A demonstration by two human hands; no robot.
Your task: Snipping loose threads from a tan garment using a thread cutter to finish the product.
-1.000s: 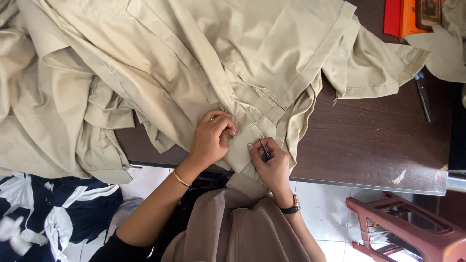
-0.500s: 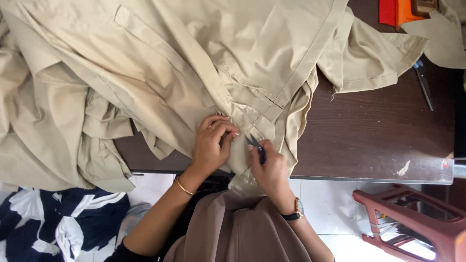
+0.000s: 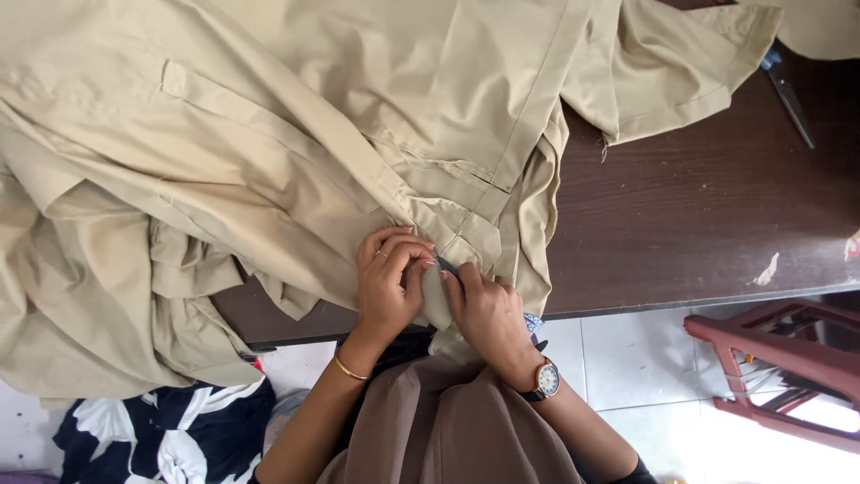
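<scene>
A large beige garment (image 3: 296,152) lies bunched over a dark wooden table (image 3: 708,224) and spills off its near edge. My left hand (image 3: 390,287), with a ring and a gold bangle, pinches a fold of the fabric near a seam at the table's edge. My right hand (image 3: 488,314), wearing a wristwatch, is closed around a small dark thread snipper (image 3: 448,266) whose tip touches the same fold, right beside my left fingers.
A pair of scissors (image 3: 790,90) lies at the table's far right. A reddish plastic stool (image 3: 779,358) stands on the white tiled floor at the right. A dark floral cloth (image 3: 170,439) lies on the floor at the lower left. My lap is covered in brown fabric (image 3: 448,430).
The view has shifted, so the garment and hands sit lower and more central. My hands stay together on the same fold, with the snipper still at the seam.
</scene>
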